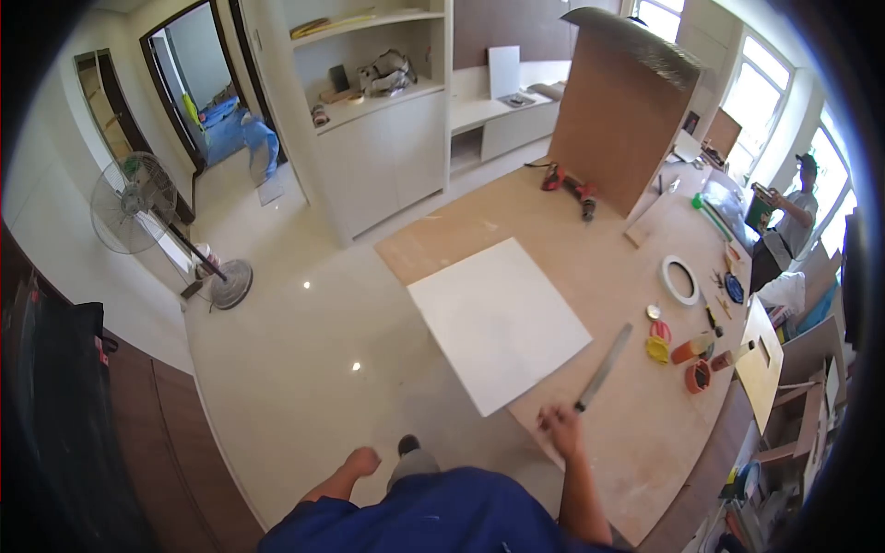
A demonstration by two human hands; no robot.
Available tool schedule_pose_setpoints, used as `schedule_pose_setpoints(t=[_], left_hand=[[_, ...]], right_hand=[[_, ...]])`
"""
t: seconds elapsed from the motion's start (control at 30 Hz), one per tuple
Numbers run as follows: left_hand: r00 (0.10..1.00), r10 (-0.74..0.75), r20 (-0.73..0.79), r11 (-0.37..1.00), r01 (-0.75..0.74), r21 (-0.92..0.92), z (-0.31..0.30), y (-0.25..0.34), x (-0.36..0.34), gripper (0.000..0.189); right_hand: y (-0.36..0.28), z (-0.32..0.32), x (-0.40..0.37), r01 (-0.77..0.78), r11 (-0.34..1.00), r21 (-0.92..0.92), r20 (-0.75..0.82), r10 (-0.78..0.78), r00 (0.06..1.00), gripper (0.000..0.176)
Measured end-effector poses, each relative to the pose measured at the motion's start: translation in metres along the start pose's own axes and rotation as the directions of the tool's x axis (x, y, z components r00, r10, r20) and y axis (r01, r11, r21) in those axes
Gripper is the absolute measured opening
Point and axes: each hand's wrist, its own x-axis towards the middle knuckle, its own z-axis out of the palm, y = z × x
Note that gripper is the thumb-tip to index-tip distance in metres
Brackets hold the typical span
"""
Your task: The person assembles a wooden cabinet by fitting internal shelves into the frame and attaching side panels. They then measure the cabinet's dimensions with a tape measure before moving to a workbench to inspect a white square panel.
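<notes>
The right hand (560, 428) is over the near edge of the wooden worktop (636, 442), fingers bent and blurred; whether they grip anything I cannot tell. At its one o'clock, just beside the fingers, lies a long flat grey tool (608, 362) with a dark end, and at eleven o'clock a white square board (502, 324) lies flat, jutting partly past the worktop's edge. The left hand (366, 460) is at nine o'clock, curled, well apart from the worktop; its grip is unclear too. At two o'clock from the right hand sit containers: a round orange tub (698, 376) with something dark inside, near it an orange bottle (685, 351) and a dark-capped bottle (731, 358), contents indistinct. Far off at eleven o'clock, a shelf unit (373, 161) holds a crumpled silvery heap (387, 74). Between one and two, another person (800, 214) holds a green container (760, 210), its inside unreadable
</notes>
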Motion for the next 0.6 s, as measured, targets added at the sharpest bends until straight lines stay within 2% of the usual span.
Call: schedule_pose_setpoints(t=[0.03, 0.07, 0.1, 0.13, 0.2, 0.3, 0.37, 0.43, 0.5, 0.57, 0.6], left_hand=[[0.993, 0.024, -0.112, 0.992, -0.037, -0.117, -0.035, 0.004, 0.009, 0.032], [0.988, 0.030, -0.152, 0.983, -0.057, -0.176, -0.080, 0.018, 0.019, 0.030], [0.981, 0.032, -0.193, 0.970, -0.077, -0.229, -0.128, 0.033, 0.025, 0.028], [0.967, 0.070, -0.246, 0.965, -0.128, -0.229, -0.172, 0.044, 0.037, 0.027], [0.924, 0.142, -0.355, 0.956, -0.221, -0.193, -0.263, 0.067, 0.062, 0.025], [0.806, 0.278, -0.522, 0.896, -0.414, -0.161, -0.404, 0.102, 0.095, 0.023], [0.660, 0.325, -0.677, 0.833, -0.539, -0.126, -0.489, 0.111, 0.126, 0.021], [0.568, 0.328, -0.755, 0.823, -0.564, -0.067, -0.574, 0.122, 0.153, 0.019], [0.553, 0.314, -0.771, 0.794, -0.599, -0.107, -0.648, 0.126, 0.192, 0.018], [0.431, 0.440, -0.787, 0.732, -0.681, 0.036, -0.717, 0.136, 0.223, 0.016], [0.375, 0.487, -0.788, 0.737, -0.661, 0.141, -0.745, 0.143, 0.233, 0.015]], right_hand=[[-0.019, 0.015, 0.030, 0.035, 0.998, -0.051, -0.036, -0.037, 0.999, 0.019], [-0.022, 0.029, 0.064, 0.118, 0.985, -0.124, -0.119, -0.132, 0.984, 0.023], [-0.033, 0.035, 0.094, 0.123, 0.930, -0.346, -0.124, -0.175, 0.977, 0.031], [-0.059, 0.043, 0.112, 0.038, 0.913, -0.407, -0.161, -0.113, 0.981, 0.041], [-0.058, 0.055, 0.155, 0.070, 0.800, -0.596, -0.142, -0.191, 0.971, 0.058], [-0.046, 0.079, 0.196, -0.172, 0.660, -0.731, -0.146, 0.095, 0.985, 0.078], [-0.061, 0.097, 0.201, -0.247, 0.578, -0.778, -0.180, 0.172, 0.969, 0.086], [-0.071, 0.105, 0.205, -0.286, 0.516, -0.807, -0.191, 0.230, 0.954, 0.092], [-0.063, 0.104, 0.209, -0.300, 0.494, -0.816, -0.188, 0.263, 0.946, 0.097], [-0.080, 0.101, 0.217, -0.348, 0.467, -0.813, -0.195, 0.346, 0.918, 0.100], [-0.086, 0.105, 0.222, -0.386, 0.461, -0.799, -0.204, 0.396, 0.895, 0.102]])
